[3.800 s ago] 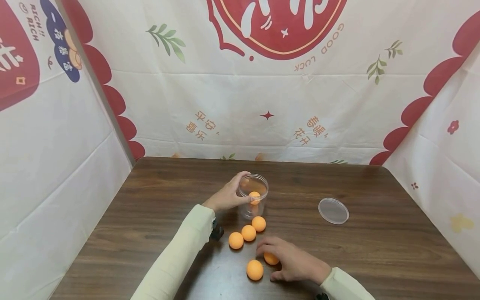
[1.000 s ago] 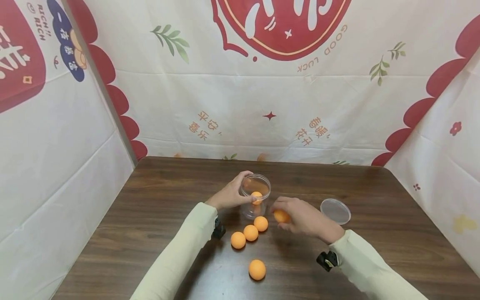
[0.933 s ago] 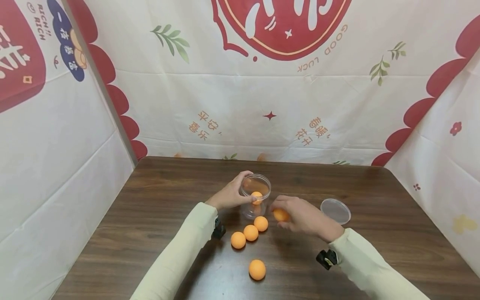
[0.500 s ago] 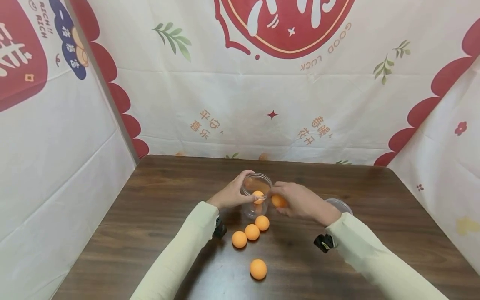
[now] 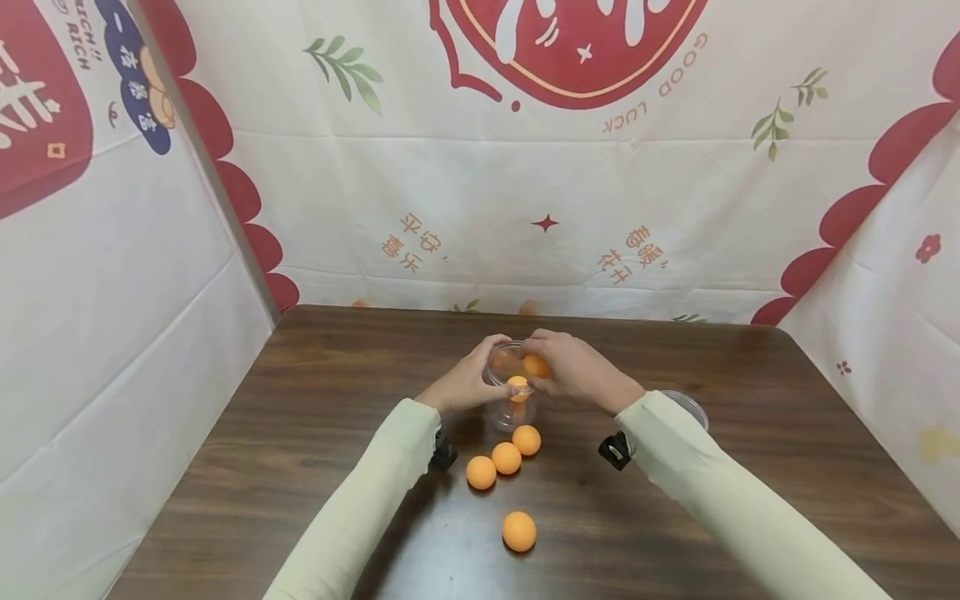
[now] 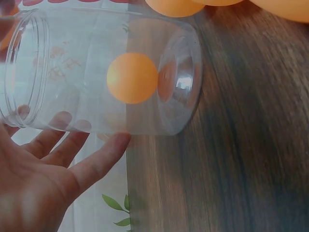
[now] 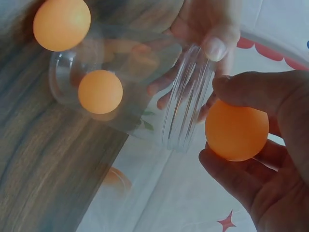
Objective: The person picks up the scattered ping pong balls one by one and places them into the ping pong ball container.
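Note:
A clear plastic jar (image 5: 513, 410) stands on the wooden table, with one orange ball (image 6: 132, 78) inside near its bottom. My left hand (image 5: 467, 383) grips the jar around its upper side, fingers behind and thumb in front. Between the thumb and fingers of my right hand (image 5: 577, 367), another orange ball (image 7: 236, 130) is pinched right at the jar's open mouth. In the right wrist view that ball is just outside the threaded rim (image 7: 186, 104). Several orange balls lie in front of the jar, three of them in a slanting row (image 5: 506, 458).
Nearer the table's front, a single orange ball (image 5: 519, 532) lies apart from the row. A clear round lid (image 5: 687, 407) rests to the right, partly covered by the right sleeve. Printed white cloth (image 5: 480, 183) hangs behind the table (image 5: 337, 367) and at both sides.
My right hand has carried its ball from the front of the table up and leftward to the jar's mouth. The left hand still holds the jar in place.

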A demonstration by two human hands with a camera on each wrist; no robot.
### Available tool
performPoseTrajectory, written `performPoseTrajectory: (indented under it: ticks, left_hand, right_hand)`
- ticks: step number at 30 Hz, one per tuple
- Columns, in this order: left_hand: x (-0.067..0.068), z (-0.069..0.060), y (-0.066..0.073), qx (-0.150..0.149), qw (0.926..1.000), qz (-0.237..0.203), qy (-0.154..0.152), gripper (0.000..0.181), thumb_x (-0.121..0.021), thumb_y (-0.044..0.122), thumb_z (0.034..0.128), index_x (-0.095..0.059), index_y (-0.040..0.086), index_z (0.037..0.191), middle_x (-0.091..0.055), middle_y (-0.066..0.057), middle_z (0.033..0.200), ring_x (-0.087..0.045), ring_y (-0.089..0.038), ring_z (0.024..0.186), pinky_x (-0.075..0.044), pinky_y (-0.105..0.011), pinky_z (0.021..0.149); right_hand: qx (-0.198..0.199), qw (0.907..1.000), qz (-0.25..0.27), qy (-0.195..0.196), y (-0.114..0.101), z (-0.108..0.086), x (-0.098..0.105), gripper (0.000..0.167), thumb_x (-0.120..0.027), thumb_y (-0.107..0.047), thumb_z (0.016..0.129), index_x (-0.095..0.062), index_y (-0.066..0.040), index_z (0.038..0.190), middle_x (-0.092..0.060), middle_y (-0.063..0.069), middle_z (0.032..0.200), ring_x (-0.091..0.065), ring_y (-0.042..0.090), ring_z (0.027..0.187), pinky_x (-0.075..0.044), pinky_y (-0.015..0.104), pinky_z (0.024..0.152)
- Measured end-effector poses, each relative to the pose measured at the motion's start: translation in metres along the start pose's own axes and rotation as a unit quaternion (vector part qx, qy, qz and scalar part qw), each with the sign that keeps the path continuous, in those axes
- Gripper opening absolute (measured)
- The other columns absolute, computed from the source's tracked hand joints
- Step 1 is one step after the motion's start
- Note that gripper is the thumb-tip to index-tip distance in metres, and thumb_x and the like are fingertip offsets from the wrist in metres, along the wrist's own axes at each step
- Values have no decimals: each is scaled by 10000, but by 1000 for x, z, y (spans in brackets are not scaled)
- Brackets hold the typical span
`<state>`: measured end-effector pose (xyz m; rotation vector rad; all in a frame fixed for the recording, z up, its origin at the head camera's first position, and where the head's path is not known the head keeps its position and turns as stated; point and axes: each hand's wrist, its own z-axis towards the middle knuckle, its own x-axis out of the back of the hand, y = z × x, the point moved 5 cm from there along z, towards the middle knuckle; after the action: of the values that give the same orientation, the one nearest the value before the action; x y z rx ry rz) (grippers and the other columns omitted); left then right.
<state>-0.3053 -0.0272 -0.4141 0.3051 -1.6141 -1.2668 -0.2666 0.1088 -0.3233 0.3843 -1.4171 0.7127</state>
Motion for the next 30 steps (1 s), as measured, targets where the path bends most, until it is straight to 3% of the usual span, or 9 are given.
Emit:
performPoseTrajectory:
  ticks: [11,19,25,30]
  left_hand:
    - [-1,0,-3,130,9999,-102,-40,791,-651,344,874,-180,187,1490,-277,-76,1512,-605,-141,920,-480,-372,900]
    - [-2,1,-1,-21,9998,-155,-115,792,-649,306,879,-170,164,1494,-313,-82,1470,-593,-144,903,-498,-309,814]
    - [-2,2,-2,-12,9999,-104,-67,794,-655,316,872,-181,171,1492,-315,-76,1474,-556,-157,996,-488,-307,843]
    - [0,2,-3,-27,9999,-131,-51,789,-653,317,875,-180,174,1490,-312,-80,1473,-561,-157,981,-492,-298,834]
  right_hand:
    - [14,9992,217,-341,6,24,-12,349,-761,-80,778,-679,-50,1116,-640,94,1047,-588,189,821,-514,343,723]
    - [101,9983,172,-555,10,31,-26,370,-773,-96,778,-691,-63,1137,-657,93,1048,-600,204,878,-514,360,755]
    - [177,9981,193,-558,10,36,-30,355,-766,-81,776,-696,-60,1123,-667,114,1061,-610,219,894,-520,355,752]
    - [47,9972,168,-733,10,41,-33,371,-761,-47,763,-694,-70,1128,-665,107,1036,-596,205,864,-517,353,756]
